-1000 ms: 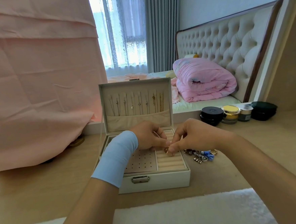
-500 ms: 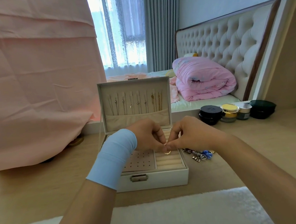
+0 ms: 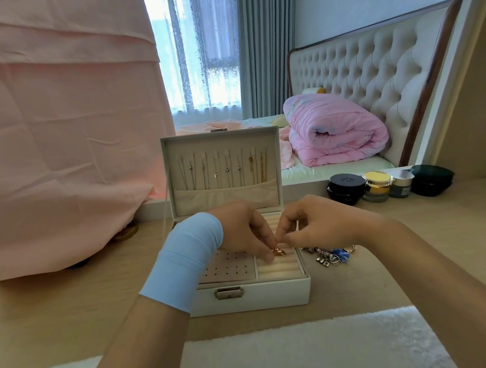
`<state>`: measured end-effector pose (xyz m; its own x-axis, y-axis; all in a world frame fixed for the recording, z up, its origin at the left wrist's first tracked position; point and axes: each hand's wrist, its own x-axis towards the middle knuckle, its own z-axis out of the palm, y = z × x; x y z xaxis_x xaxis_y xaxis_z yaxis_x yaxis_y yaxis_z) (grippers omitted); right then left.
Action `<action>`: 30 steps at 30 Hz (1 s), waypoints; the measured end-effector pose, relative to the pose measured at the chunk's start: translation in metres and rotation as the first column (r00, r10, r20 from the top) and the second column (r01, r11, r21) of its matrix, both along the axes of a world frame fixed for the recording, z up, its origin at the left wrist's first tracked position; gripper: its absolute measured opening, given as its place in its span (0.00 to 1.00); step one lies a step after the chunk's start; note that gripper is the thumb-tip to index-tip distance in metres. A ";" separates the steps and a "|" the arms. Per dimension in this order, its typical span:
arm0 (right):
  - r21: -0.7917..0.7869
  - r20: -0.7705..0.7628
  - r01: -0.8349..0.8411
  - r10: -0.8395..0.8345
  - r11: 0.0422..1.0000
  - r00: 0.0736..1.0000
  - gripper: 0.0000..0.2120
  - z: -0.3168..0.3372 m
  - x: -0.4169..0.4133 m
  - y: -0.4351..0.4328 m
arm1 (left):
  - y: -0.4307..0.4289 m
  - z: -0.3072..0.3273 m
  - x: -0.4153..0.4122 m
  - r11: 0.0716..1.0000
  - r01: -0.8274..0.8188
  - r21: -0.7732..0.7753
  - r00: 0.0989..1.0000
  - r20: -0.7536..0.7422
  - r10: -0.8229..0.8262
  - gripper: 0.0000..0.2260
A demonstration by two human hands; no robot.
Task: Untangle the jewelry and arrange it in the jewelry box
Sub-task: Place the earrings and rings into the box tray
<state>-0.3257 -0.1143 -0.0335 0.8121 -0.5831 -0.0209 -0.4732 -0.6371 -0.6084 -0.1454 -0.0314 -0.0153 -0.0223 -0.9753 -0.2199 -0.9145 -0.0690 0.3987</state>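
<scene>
A small gold piece (image 3: 278,251) of jewelry sits between the tips of both hands, just over the box. It is too small to tell which way it points. The left hand (image 3: 243,229) has its fingers curled, and they pinch the gold piece from the left side. The right hand (image 3: 322,221) has its fingers curled too, and its fingertips pinch the top of the same piece. A blue wristband (image 3: 184,259) wraps the left wrist.

The white jewelry box (image 3: 261,296) lies with its long side going left to right. Its metal clasp (image 3: 229,293) faces the person. The lid (image 3: 222,196) stands straight up at the back. Thin necklaces (image 3: 226,170) hang in a row inside the lid, and their ends go down into a cloth pocket. Most are silver, and the ones on the right are gold. In the bottom part, the left side is a pad with little holes (image 3: 227,266). The right side has soft ring rolls (image 3: 279,269). The gold piece is right above these rolls.

A little heap of tangled jewelry (image 3: 330,256) with a blue bit lies on the floor, just beside the box on the right.

The floor (image 3: 427,242) is light wood. A fluffy white rug (image 3: 276,351) is close to the person. Four small jars (image 3: 377,186) stand in a row by a low bed. A rolled pink quilt (image 3: 333,131) lies on the bed, in front of a puffy headboard (image 3: 372,71). A big pink cloth (image 3: 59,124) hangs on the left. Grey curtains (image 3: 266,47) hang by a bright window (image 3: 195,49).
</scene>
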 end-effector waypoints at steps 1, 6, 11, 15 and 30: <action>-0.006 -0.005 -0.006 0.006 1.000 1.000 0.02 -0.001 0.001 0.000 | 0.000 0.000 0.001 1.000 0.004 0.005 1.000 -0.008 -0.003 0.08; -0.010 -0.026 -0.004 0.004 1.000 1.000 0.01 -0.005 0.006 0.000 | -0.002 -0.001 0.000 1.000 -0.017 -0.015 1.000 0.010 0.017 0.05; -0.003 -0.031 0.001 -0.001 1.000 1.000 0.03 -0.003 0.004 0.000 | -0.003 -0.004 -0.002 0.999 -0.009 -0.035 1.000 -0.002 0.009 0.05; 0.018 -0.047 0.023 -0.022 1.000 0.999 0.05 -0.003 0.005 0.002 | -0.003 -0.005 -0.001 0.998 -0.023 -0.051 1.000 0.020 0.024 0.04; -0.064 -0.180 0.226 -0.234 0.972 0.955 0.05 0.015 -0.055 -0.043 | -0.010 -0.002 -0.039 0.960 -0.003 -0.280 0.999 -0.048 -0.011 0.06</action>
